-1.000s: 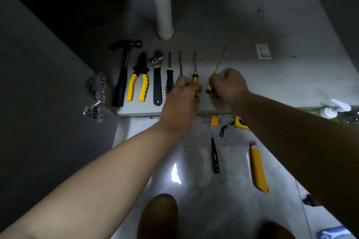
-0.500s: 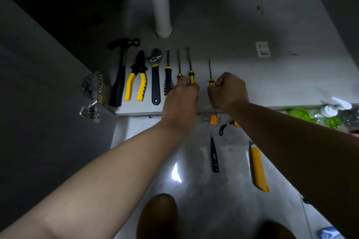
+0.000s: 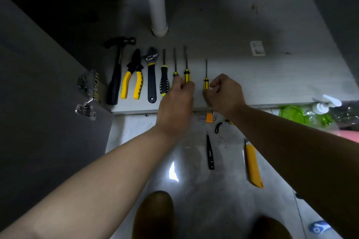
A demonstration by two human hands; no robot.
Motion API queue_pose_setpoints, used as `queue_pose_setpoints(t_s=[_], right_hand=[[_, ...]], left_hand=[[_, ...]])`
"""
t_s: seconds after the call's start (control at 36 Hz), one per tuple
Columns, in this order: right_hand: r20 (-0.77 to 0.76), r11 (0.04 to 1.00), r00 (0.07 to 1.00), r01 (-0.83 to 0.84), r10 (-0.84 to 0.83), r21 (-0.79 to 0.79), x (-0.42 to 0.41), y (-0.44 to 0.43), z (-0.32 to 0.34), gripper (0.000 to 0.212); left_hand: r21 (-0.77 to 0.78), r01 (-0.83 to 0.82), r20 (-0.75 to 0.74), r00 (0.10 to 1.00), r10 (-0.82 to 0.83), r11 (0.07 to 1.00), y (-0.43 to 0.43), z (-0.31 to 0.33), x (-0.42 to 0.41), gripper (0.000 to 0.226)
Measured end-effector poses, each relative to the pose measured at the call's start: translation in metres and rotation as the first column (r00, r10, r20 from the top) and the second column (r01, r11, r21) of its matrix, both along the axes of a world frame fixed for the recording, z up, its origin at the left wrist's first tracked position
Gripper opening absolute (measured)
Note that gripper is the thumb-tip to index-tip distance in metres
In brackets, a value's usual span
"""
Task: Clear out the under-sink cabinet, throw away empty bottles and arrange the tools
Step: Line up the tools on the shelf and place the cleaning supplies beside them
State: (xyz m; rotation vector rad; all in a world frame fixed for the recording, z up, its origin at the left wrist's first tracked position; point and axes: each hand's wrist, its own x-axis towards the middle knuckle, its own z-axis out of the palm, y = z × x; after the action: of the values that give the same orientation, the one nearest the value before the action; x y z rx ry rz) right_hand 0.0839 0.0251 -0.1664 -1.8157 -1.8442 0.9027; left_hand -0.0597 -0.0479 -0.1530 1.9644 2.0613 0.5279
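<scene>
Several tools lie in a row on the cabinet floor [image 3: 223, 31]: a hammer [image 3: 116, 72], yellow-handled pliers [image 3: 134, 79], an adjustable wrench [image 3: 151, 75] and a black-yellow screwdriver [image 3: 164, 77]. Two thin yellow-handled screwdrivers [image 3: 175, 60] [image 3: 186, 64] lie beside them, shafts pointing to the back. My left hand [image 3: 176, 101] grips the handle of the right one and covers the other's handle. A small screwdriver [image 3: 206, 75] lies a little further right; my right hand [image 3: 226, 93] pinches its handle end.
A white drain pipe [image 3: 157, 6] stands behind the row. The open door's hinge [image 3: 87, 95] is on the left. On the tiled floor lie a hex key set [image 3: 208, 117], a black tester pen [image 3: 210, 153] and a yellow utility knife [image 3: 252, 165]. Green bottles [image 3: 291, 114] lie at right.
The small screwdriver in my right hand swung from slanted to parallel with the others. The left hand slid its screwdriver left and toward the back, close beside its neighbour.
</scene>
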Motion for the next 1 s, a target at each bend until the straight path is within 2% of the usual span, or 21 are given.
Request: queue_pose_setpoints(t_s=[0.14, 0.25, 0.39, 0.47, 0.53, 0.69, 0.81, 0.86, 0.92, 0.97, 1.0], right_hand=[[0.015, 1.0, 1.0, 0.007, -0.007, -0.007, -0.001, 0.002, 0.0, 0.017], [0.021, 1.0, 1.0, -0.019, 0.019, -0.019, -0.012, 0.005, 0.0, 0.014], [0.019, 0.999, 0.999, -0.035, 0.035, -0.019, -0.024, 0.007, -0.004, 0.013], [0.022, 0.999, 0.999, -0.03, 0.031, -0.022, -0.024, 0.008, -0.006, 0.014], [0.011, 0.999, 1.0, -0.029, 0.029, -0.025, -0.022, 0.008, -0.006, 0.016], [-0.004, 0.995, 0.997, -0.079, 0.079, 0.061, 0.006, -0.011, 0.005, 0.02], [0.014, 0.98, 0.985, -0.171, 0.171, 0.106, 0.041, -0.044, 0.006, 0.029], [0.072, 0.981, 0.981, -0.187, 0.183, 0.058, 0.056, -0.063, -0.005, 0.03], [0.127, 0.963, 0.957, -0.247, 0.259, -0.107, 0.064, -0.08, -0.021, 0.023], [0.154, 0.917, 0.92, -0.321, 0.362, -0.237, 0.066, -0.09, -0.037, 0.011], [0.181, 0.9, 0.899, -0.346, 0.398, -0.265, 0.065, -0.093, -0.044, 0.019]], left_hand=[[0.056, 0.012, 0.079, 0.997, -0.016, 0.998, -0.012, 0.001, 0.002, 0.018], [0.107, 0.089, 0.139, 0.985, -0.104, 0.99, -0.037, -0.008, 0.008, 0.012], [-0.16, 0.236, 0.102, 0.97, -0.222, 0.958, -0.073, -0.04, 0.015, 0.027], [-0.366, 0.31, 0.147, 0.95, -0.274, 0.878, -0.083, -0.059, 0.017, 0.048], [-0.448, 0.362, 0.171, 0.932, -0.319, 0.818, -0.088, -0.07, 0.019, 0.061], [-0.495, 0.473, 0.129, 0.87, -0.476, 0.729, -0.095, -0.09, 0.035, 0.08], [-0.499, 0.485, 0.156, 0.866, -0.476, 0.718, -0.096, -0.093, 0.046, 0.067], [-0.481, 0.453, 0.214, 0.891, -0.4, 0.751, -0.097, -0.092, 0.05, 0.051], [-0.47, 0.406, 0.233, 0.914, -0.334, 0.784, -0.096, -0.091, 0.05, 0.039], [-0.463, 0.377, 0.22, 0.926, -0.308, 0.802, -0.097, -0.091, 0.044, 0.038], [-0.465, 0.372, 0.211, 0.928, -0.308, 0.803, -0.098, -0.091, 0.039, 0.04]])
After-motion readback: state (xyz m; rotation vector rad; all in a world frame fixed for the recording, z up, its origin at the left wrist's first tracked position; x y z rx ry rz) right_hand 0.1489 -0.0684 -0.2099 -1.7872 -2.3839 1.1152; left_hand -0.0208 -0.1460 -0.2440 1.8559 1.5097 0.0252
